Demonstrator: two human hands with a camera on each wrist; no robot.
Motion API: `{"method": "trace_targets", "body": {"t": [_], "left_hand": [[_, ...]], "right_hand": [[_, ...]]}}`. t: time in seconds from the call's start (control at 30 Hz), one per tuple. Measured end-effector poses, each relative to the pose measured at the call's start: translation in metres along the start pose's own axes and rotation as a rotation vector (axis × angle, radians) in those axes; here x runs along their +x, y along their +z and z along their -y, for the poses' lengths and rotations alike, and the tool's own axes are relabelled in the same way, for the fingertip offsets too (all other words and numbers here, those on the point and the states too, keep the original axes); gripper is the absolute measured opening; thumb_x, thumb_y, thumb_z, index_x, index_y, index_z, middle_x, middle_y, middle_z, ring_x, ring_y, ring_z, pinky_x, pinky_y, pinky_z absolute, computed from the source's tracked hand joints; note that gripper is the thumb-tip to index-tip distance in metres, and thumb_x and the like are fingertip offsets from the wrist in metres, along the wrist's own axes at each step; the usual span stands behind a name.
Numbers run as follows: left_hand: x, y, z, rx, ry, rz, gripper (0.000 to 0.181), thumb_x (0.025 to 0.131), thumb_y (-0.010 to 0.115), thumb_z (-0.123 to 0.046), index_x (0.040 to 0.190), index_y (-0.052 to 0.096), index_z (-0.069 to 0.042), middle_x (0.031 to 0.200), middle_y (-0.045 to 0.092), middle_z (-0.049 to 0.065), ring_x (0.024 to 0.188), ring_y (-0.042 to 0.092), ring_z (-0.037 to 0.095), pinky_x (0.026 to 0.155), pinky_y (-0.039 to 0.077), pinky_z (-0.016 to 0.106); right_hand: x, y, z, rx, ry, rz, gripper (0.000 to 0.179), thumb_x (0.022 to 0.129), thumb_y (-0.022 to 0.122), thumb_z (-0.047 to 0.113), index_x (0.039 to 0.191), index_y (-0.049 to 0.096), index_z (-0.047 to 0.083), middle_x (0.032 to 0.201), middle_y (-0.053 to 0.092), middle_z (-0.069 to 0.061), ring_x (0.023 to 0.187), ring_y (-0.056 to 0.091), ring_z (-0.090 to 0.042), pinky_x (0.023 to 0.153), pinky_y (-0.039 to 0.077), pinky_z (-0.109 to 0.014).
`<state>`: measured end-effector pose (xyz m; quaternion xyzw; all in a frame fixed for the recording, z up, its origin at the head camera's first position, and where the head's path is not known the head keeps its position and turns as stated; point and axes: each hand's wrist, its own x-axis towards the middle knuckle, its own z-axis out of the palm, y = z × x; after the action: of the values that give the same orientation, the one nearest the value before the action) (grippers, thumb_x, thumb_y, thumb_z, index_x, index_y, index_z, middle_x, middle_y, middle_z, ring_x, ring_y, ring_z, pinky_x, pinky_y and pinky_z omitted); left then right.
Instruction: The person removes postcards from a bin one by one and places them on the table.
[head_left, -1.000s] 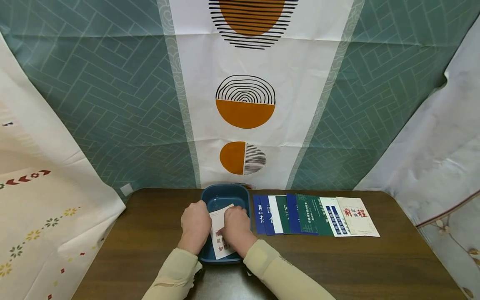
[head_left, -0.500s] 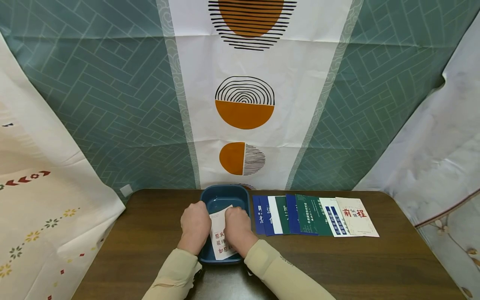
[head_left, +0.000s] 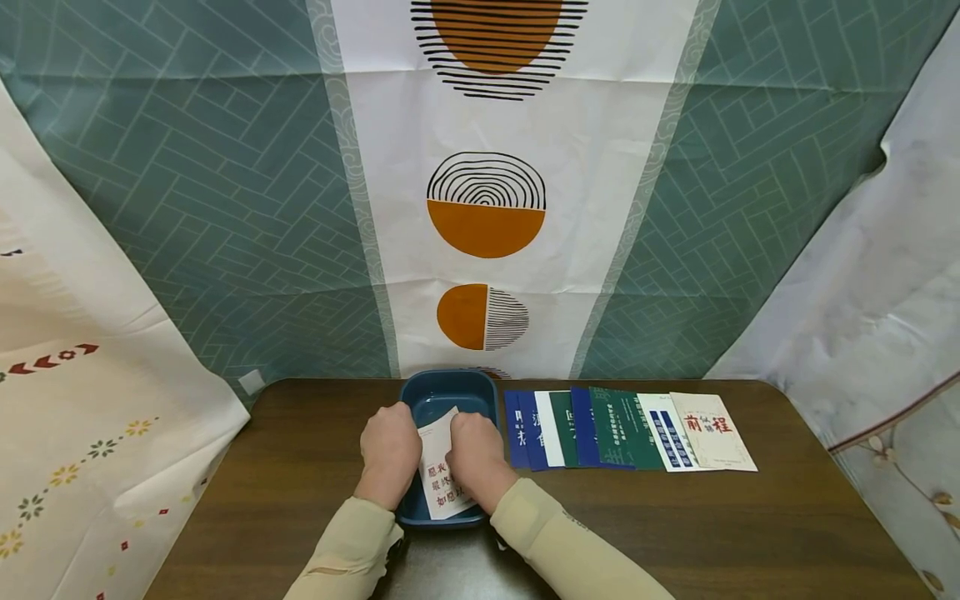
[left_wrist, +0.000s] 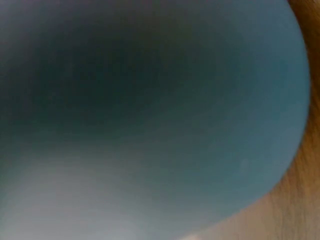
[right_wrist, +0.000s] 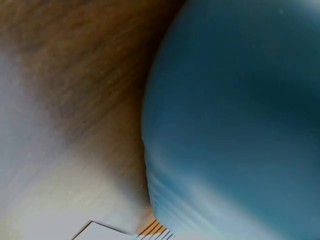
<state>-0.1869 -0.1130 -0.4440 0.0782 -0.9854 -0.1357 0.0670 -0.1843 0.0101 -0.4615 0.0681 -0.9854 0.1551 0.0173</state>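
A white card [head_left: 444, 479] with red characters lies at a slant over the blue tray [head_left: 450, 379], its near end close to the tray's front rim. My right hand [head_left: 476, 454] grips the card's right side with curled fingers, covering part of the lettering. On the opposite side my left hand [head_left: 391, 450] is curled over the tray's left rim, right at the card's left edge. Its fingertips are hidden under the knuckles, and I cannot tell what they hold. Both wrist views are mostly filled by the blurred tray wall [left_wrist: 240, 150].
To the tray's right, several overlapping cards fan out in a row: blue ones [head_left: 517, 429], green ones [head_left: 618, 429], and a cream one [head_left: 716, 433] with red lettering at the end. They lie on a brown wooden table [head_left: 675, 533]. A patterned cloth [head_left: 480, 333] hangs behind.
The card's far corner has shifted slightly left, and more of its red lettering shows beside my right fingers. My left hand stays in place over the rim.
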Motion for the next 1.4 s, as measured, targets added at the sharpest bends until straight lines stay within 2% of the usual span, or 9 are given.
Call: {"method": "trace_targets", "body": {"t": [0.4,0.67,1.03,1.4], "left_hand": [[-0.001,-0.001,-0.001,-0.003,0.0,-0.002,0.013,0.083,0.061,-0.006,0.087,0.068,0.003,0.076,0.068,0.021,0.06,0.065,0.03,0.043,0.049,0.042],[0.001,0.001,0.0,0.0,-0.008,0.027,0.015,0.084,0.061,-0.007,0.091,0.068,0.003,0.079,0.068,0.021,0.062,0.065,0.03,0.047,0.051,0.044],[-0.001,0.003,0.001,-0.002,-0.008,-0.006,0.012,0.083,0.063,-0.008,0.087,0.069,0.002,0.076,0.068,0.02,0.057,0.063,0.029,0.043,0.048,0.043],[0.0,0.001,0.001,0.005,0.001,-0.018,0.013,0.084,0.059,-0.007,0.084,0.068,0.003,0.073,0.067,0.02,0.058,0.064,0.03,0.039,0.046,0.041]], "right_hand": [[0.0,-0.006,-0.003,0.058,-0.02,0.009,0.014,0.08,0.071,0.019,0.086,0.069,0.007,0.07,0.066,-0.002,0.05,0.052,-0.008,0.045,0.044,-0.024],[-0.001,-0.013,-0.004,0.17,0.011,0.047,0.02,0.08,0.072,0.021,0.089,0.07,0.004,0.064,0.064,-0.002,0.048,0.055,-0.008,0.042,0.044,-0.019],[-0.001,-0.025,-0.009,0.218,-0.011,-0.081,0.018,0.08,0.073,0.019,0.09,0.069,0.005,0.068,0.067,-0.002,0.052,0.058,-0.008,0.043,0.046,-0.018],[-0.003,-0.048,-0.013,0.311,0.003,-0.082,0.024,0.082,0.07,0.021,0.1,0.068,0.005,0.071,0.064,-0.002,0.051,0.054,-0.006,0.042,0.043,-0.014]]}}
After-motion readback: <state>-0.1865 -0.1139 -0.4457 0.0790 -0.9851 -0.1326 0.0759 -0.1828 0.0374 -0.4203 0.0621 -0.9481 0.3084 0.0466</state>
